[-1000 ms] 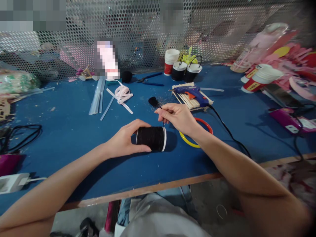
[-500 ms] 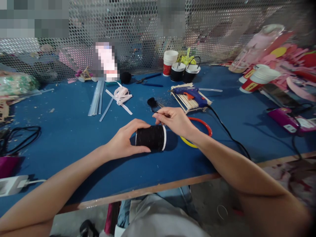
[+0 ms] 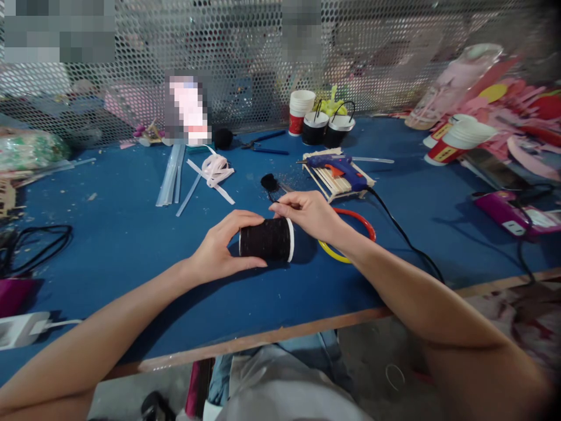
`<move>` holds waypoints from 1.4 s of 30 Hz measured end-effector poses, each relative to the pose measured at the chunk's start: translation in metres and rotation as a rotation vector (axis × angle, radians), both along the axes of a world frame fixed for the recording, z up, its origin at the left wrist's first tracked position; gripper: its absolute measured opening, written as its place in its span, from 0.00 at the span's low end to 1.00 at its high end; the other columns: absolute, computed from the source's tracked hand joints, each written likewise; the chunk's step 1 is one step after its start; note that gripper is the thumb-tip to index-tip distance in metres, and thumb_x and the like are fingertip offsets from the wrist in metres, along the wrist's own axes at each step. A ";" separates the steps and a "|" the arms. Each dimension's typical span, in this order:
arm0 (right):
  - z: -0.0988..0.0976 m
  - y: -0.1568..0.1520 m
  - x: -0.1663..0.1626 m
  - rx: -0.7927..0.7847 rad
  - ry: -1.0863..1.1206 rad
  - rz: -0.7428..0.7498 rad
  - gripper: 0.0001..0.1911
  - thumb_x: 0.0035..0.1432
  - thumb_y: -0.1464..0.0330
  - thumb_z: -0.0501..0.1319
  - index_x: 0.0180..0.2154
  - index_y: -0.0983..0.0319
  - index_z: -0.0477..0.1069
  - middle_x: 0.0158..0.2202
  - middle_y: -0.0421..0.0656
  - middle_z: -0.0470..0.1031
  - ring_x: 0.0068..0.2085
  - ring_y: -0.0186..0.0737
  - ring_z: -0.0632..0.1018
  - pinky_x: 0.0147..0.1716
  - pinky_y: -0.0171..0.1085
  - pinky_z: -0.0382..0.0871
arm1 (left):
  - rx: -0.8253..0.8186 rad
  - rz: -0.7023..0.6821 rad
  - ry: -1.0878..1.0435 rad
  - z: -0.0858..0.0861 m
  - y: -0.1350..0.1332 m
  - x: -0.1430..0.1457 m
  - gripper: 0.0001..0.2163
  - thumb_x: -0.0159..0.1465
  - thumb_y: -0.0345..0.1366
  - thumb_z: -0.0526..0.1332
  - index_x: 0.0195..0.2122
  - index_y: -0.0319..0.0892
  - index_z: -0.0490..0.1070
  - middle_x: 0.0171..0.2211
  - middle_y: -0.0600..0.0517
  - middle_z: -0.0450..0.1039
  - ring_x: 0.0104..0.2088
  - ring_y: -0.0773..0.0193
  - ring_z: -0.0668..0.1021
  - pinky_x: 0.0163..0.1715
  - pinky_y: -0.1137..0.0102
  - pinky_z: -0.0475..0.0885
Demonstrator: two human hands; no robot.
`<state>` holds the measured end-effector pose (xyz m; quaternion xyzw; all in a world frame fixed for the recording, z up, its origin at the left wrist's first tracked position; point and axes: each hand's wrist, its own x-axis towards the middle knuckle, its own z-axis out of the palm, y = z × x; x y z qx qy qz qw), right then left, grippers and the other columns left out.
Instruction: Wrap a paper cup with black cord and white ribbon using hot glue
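Note:
A paper cup (image 3: pixel 266 241) wrapped in black yarn lies on its side above the blue table, its white rim facing right. My left hand (image 3: pixel 219 245) is closed around its base end, fingers over the top and thumb along the near side. My right hand (image 3: pixel 313 215) pinches the black yarn just above the cup's rim end; the fingertips partly hide the strand. A small black yarn ball (image 3: pixel 269 182) lies just beyond the right fingertips, with a strand running toward them.
Behind my right hand, a blue glue gun (image 3: pixel 342 169) rests on a stick rack (image 3: pixel 322 181). A red and yellow ring (image 3: pixel 370 225) lies under my right forearm. White ribbon (image 3: pixel 214 169), pliers (image 3: pixel 263 143), wrapped cups (image 3: pixel 314 130) and a perforated metal screen (image 3: pixel 245 58) stand farther back.
The cup has shifted up slightly and turned a little in my left hand. My right fingertips have moved slightly left, with the yarn still pinched.

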<state>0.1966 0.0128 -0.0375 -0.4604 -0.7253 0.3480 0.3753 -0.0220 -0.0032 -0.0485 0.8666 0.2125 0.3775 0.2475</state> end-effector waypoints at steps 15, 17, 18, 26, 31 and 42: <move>-0.003 0.002 -0.002 -0.282 0.187 -0.013 0.10 0.50 0.62 0.63 0.27 0.63 0.75 0.20 0.38 0.70 0.22 0.29 0.67 0.23 0.33 0.60 | -0.266 -0.005 -0.138 -0.001 -0.004 0.003 0.25 0.51 0.39 0.69 0.49 0.43 0.65 0.43 0.46 0.69 0.44 0.60 0.73 0.44 0.64 0.71; -0.002 0.002 -0.002 -0.289 0.186 -0.016 0.09 0.50 0.63 0.63 0.27 0.62 0.75 0.21 0.38 0.71 0.23 0.30 0.68 0.23 0.33 0.61 | -0.244 -0.007 -0.136 -0.002 -0.004 0.003 0.26 0.51 0.39 0.69 0.50 0.42 0.65 0.44 0.45 0.69 0.44 0.59 0.73 0.44 0.63 0.71; -0.001 0.002 -0.002 -0.289 0.184 -0.016 0.09 0.50 0.63 0.63 0.27 0.62 0.75 0.22 0.39 0.71 0.24 0.30 0.69 0.24 0.33 0.61 | -0.228 -0.009 -0.133 -0.002 -0.003 0.003 0.26 0.51 0.39 0.69 0.50 0.42 0.64 0.44 0.45 0.68 0.45 0.59 0.73 0.45 0.63 0.71; -0.003 0.002 -0.002 -0.235 0.137 0.023 0.11 0.50 0.60 0.63 0.26 0.62 0.74 0.25 0.40 0.74 0.28 0.34 0.72 0.28 0.34 0.64 | -0.048 -0.015 -0.028 -0.004 -0.001 0.000 0.30 0.49 0.38 0.71 0.52 0.43 0.63 0.47 0.43 0.68 0.48 0.55 0.72 0.48 0.57 0.69; -0.003 0.003 0.001 -0.252 0.109 -0.015 0.21 0.54 0.51 0.58 0.31 0.64 0.74 0.27 0.44 0.75 0.29 0.36 0.74 0.28 0.35 0.67 | -0.045 0.010 -0.019 -0.004 0.002 -0.001 0.26 0.52 0.35 0.69 0.51 0.43 0.62 0.49 0.42 0.65 0.50 0.55 0.70 0.49 0.58 0.68; 0.008 -0.005 -0.003 -0.470 0.240 0.190 0.15 0.53 0.57 0.61 0.28 0.63 0.71 0.26 0.40 0.71 0.29 0.31 0.71 0.29 0.33 0.66 | -0.067 0.208 0.017 -0.017 0.014 -0.004 0.22 0.54 0.32 0.65 0.49 0.42 0.59 0.48 0.44 0.63 0.50 0.56 0.69 0.49 0.57 0.67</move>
